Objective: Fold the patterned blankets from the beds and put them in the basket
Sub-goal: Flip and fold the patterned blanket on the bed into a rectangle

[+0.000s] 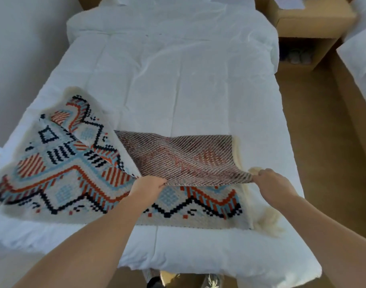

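A patterned blanket (pixel 59 175) in cream, blue, orange and black lies across the near end of a white bed (pixel 178 80). Its right part is turned over toward me, showing the brownish woven underside (pixel 184 161). My left hand (pixel 146 189) pinches the folded edge near the blanket's middle. My right hand (pixel 271 181) grips the same edge at its right corner, by the cream fringe (pixel 267 221). The left part of the blanket is rumpled and lifted at its far corner. No basket is in view.
A wooden nightstand (pixel 306 23) stands at the far right of the bed, with shoes on its lower shelf. A second white bed (pixel 362 55) shows at the right edge. Brown floor runs between the beds. A white wall is on the left.
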Motion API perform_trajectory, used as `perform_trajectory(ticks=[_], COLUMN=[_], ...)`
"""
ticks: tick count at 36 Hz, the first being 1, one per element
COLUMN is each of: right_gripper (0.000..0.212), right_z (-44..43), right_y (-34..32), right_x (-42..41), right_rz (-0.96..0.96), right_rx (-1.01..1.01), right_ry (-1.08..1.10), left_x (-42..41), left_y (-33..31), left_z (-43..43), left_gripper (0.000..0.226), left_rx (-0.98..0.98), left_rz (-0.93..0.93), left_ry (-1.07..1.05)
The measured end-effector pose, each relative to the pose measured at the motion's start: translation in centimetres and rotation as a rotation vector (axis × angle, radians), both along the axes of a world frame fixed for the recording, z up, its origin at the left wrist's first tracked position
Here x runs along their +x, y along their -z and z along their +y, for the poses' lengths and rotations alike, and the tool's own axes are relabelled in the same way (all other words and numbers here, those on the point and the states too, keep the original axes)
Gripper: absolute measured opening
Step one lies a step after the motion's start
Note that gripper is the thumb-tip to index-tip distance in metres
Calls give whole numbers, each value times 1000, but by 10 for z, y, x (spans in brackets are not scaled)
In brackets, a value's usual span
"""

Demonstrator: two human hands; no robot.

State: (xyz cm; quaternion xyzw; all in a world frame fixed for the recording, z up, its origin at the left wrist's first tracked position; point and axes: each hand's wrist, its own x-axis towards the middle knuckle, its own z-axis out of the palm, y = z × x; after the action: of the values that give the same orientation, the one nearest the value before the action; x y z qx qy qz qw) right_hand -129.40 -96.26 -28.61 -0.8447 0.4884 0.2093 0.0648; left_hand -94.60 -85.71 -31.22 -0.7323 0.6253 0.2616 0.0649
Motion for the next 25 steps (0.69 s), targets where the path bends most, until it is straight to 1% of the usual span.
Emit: perform_trajectory(ticks=[6,8,12,19,21,24,25], right_gripper=[47,43,34,36,35,35,35], right_z=[30,41,59,86,93,101,102], right_y=[35,46,69,105,118,128,129], right_x=[-14,-17,-22,-20,-20,-16,-14], right_rz=[32,43,59,114,139,161,166], right_rx=[59,98,135,210,222,244,259], right_ry=[-12,-9,-9,11,10,3,1], left_x=[-17,-20,-20,-20,-20,-23,-24], left_y=[26,36,55,89,102,110,110], left_z=[32,43,63,84,90,96,98], left_gripper=[35,35,32,27,27,34,37], left_rx=[51,77,95,104,143,264,277], left_rz=[-6,4,40,43,49,46,31], left_ry=[-13,-26,-47,0,22,108,137])
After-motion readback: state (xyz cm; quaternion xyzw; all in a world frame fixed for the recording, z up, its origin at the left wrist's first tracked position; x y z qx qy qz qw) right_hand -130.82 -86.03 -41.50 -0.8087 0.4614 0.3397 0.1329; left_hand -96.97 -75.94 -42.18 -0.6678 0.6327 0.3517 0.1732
